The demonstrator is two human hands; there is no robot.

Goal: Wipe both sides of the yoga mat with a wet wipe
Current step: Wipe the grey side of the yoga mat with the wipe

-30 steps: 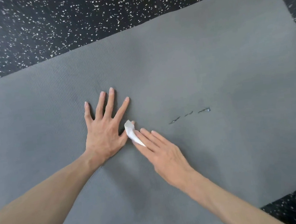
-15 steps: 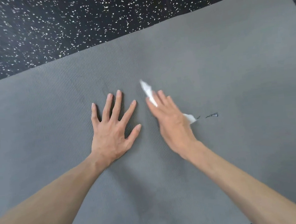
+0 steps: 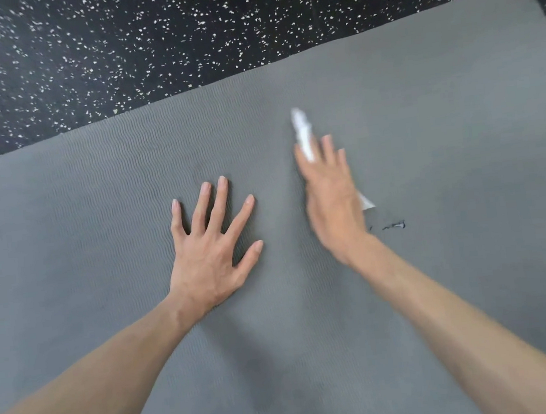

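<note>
The grey yoga mat (image 3: 423, 106) lies flat on speckled black flooring (image 3: 112, 38). The left hand (image 3: 211, 243) presses it, fingers spread. The right hand (image 3: 331, 197), fingers straight, pushes the wet wipe (image 3: 302, 134) toward the mat's far edge, beside small dark scuffs (image 3: 395, 226).

Both forearms are bare from the bottom edge of the view up to the wrists, with no sleeve showing on either. The left hand (image 3: 210, 247) wears no glove, ring or watch; its nails are short and plain, and tendons and knuckles stand out on its back. The right hand (image 3: 331, 200) is likewise ungloved and bare at the wrist, but it is blurred, so its nails and finer detail cannot be made out.
</note>
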